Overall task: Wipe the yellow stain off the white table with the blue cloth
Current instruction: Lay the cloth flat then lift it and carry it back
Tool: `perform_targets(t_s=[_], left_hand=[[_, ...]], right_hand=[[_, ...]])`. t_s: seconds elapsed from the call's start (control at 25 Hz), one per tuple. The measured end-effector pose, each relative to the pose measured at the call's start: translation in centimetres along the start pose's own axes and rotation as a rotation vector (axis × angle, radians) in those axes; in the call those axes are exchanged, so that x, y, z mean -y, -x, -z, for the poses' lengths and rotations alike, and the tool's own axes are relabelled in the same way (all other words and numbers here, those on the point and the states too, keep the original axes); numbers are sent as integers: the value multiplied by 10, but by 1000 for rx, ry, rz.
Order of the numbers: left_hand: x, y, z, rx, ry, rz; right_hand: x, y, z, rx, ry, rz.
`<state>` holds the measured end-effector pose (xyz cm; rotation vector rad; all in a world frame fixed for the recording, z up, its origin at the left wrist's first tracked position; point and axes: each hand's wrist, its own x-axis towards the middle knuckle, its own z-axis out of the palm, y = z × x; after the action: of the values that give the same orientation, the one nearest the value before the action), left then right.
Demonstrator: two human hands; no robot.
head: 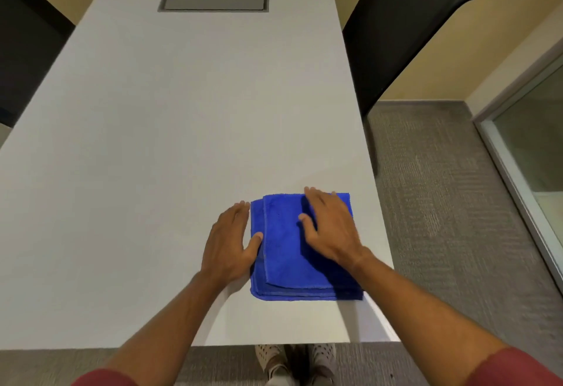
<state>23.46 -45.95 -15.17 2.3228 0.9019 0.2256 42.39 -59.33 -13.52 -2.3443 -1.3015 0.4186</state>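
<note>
A folded blue cloth (286, 260) lies flat on the white table (170, 129) near its front right corner. My right hand (330, 227) rests palm down on the cloth's upper right part, fingers spread. My left hand (228, 239) lies flat on the table beside the cloth's left edge, its thumb touching that edge. Neither hand grips the cloth. No yellow stain shows on the visible table surface.
A grey recessed panel (213, 1) sits in the table's far end. A black chair (408, 29) stands at the table's right side, another dark chair (27, 50) at the left. Grey carpet (441, 203) and a glass door (536, 142) are on the right.
</note>
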Motion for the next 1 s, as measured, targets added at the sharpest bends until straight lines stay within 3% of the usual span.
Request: perform_targets(t_s=[0.16,0.44,1.0], left_hand=[[-22,-38,14,96,59,-15],[-38,-90,14,235,-110,120],[-48,-97,36,311,-152,171]], right_hand=[[-37,-25,48,35,9,-114],[-58,-65,67,361,77,-134],[-44,-78,95,457,75,-90]])
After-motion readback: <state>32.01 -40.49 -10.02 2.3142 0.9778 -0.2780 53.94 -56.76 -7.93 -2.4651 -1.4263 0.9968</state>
